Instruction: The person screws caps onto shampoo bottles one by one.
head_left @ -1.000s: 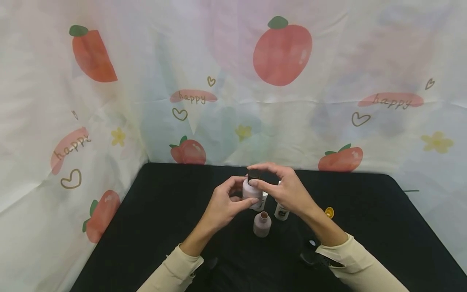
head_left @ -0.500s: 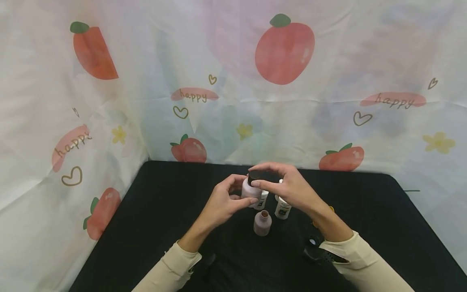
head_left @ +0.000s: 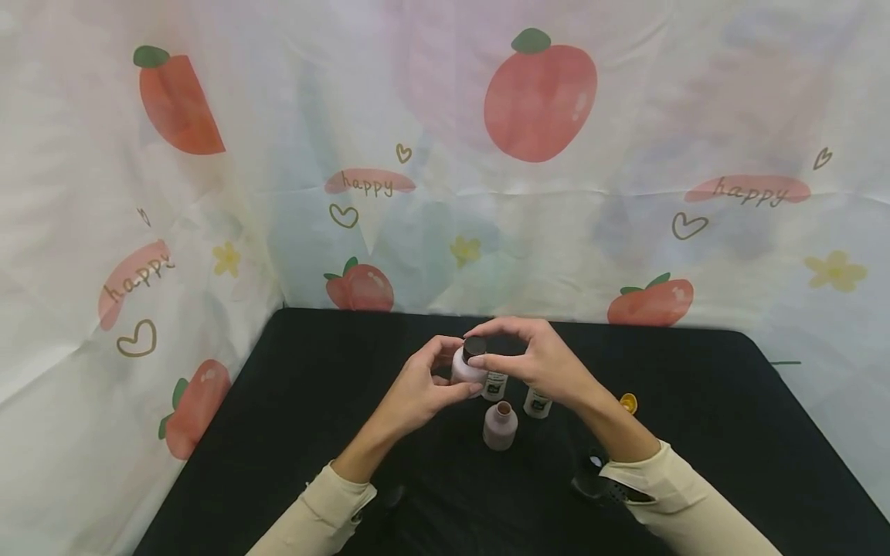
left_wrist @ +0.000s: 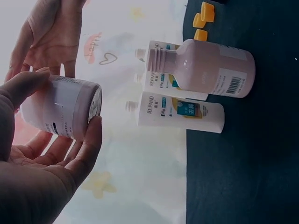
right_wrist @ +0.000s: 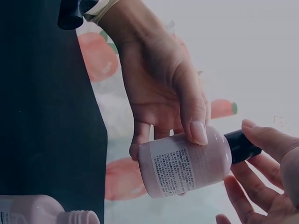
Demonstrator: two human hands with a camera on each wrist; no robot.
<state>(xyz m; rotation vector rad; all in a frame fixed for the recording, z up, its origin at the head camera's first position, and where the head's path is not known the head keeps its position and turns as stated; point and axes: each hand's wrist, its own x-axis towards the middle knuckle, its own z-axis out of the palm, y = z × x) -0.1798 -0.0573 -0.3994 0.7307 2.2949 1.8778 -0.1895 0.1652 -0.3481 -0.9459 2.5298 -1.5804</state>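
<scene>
My left hand (head_left: 420, 390) grips the body of a pale pink bottle (head_left: 467, 372), raised above the table. With thumb and fingers, my right hand (head_left: 549, 363) pinches the black cap (right_wrist: 243, 146) at the bottle's top. Printed text covers a label on the bottle's side in the right wrist view. A second pink bottle (head_left: 500, 427) stands uncapped on the table below my hands, its threaded neck (left_wrist: 161, 60) bare. Whether the black cap is fully seated cannot be told.
Behind the uncapped pink bottle stand three white bottles (left_wrist: 180, 112) without caps, partly hidden in the head view. Several yellow caps (left_wrist: 201, 35) lie on the black table (head_left: 334, 371), one yellow cap (head_left: 629, 403) right of my forearm. A patterned curtain (head_left: 445, 232) backs the table.
Both hands and the held pink bottle have shifted slightly left and down. The right hand's fingers stay at the black cap. The uncapped bottle stands where it was.
</scene>
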